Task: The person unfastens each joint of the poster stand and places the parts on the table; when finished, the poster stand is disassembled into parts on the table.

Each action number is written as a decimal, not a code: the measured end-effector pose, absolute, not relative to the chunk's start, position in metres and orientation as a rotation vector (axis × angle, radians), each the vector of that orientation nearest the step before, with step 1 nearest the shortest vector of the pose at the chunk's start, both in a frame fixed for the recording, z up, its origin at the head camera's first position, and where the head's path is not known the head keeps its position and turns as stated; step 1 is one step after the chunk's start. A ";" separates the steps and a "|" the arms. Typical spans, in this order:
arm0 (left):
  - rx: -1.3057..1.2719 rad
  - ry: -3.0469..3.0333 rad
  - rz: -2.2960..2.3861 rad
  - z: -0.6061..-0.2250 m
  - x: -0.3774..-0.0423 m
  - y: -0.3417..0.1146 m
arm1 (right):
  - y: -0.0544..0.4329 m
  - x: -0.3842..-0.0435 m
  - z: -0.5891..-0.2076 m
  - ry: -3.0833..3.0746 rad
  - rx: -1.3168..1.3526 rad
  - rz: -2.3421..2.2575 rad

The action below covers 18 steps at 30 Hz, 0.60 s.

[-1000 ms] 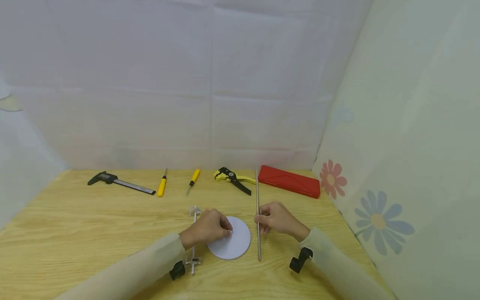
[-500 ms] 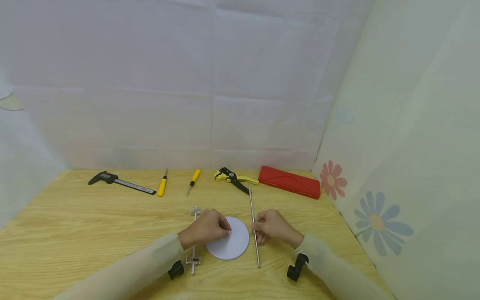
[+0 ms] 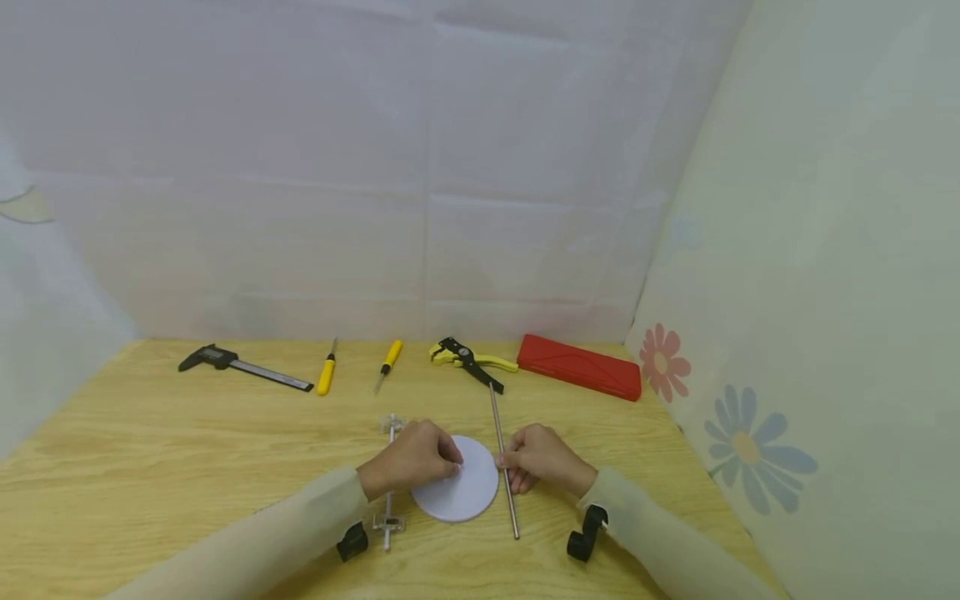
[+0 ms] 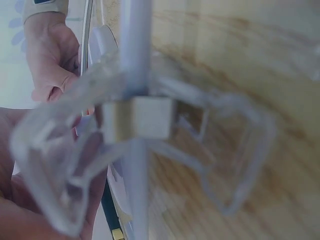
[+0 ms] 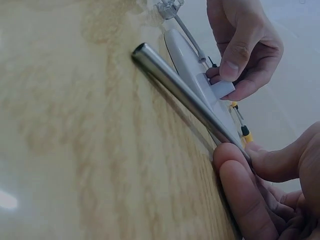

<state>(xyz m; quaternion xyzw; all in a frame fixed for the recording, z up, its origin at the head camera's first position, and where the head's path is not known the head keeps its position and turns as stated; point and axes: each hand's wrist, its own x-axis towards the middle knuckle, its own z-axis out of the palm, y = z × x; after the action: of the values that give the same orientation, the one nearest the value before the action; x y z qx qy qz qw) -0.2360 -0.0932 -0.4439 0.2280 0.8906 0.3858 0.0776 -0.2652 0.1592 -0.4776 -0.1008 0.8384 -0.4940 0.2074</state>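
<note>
My left hand is over a round white disc lying on the table, its thumb and fingers pinching the short white peg that stands up from the disc's middle. In my right hand, a thin metal rod is held between thumb and fingertips near its middle, close to the disc's right edge. The rod slants, its far end leaning left. Below my left wrist, a white rod with two clear plastic clips lies left of the disc, partly hidden by the hand.
Along the back lie a digital caliper, two yellow screwdrivers, a black and yellow wire stripper and a red case. White cloth hangs behind the wooden table, and a flowered sheet borders its right side.
My right hand has moved left and nearer to me, bringing the metal rod beside the disc. The rod's far end has swung left to the wire stripper's black handle. My left hand stays put.
</note>
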 end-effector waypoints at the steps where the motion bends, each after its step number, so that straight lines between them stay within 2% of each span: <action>1: 0.682 2.669 1.154 -0.444 -0.236 -0.093 | 0.159 -0.265 -0.478 2.331 -0.274 -1.374; 18: 0.701 2.682 1.141 -0.442 -0.233 -0.094 | 0.157 -0.266 -0.471 2.332 -0.254 -1.297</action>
<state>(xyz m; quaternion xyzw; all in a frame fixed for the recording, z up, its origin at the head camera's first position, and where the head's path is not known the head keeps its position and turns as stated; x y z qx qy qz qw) -0.2327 -0.0944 -0.4420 0.2333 0.8924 0.3796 0.0716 -0.2664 0.1569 -0.4712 -0.0922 0.8471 -0.4709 0.2285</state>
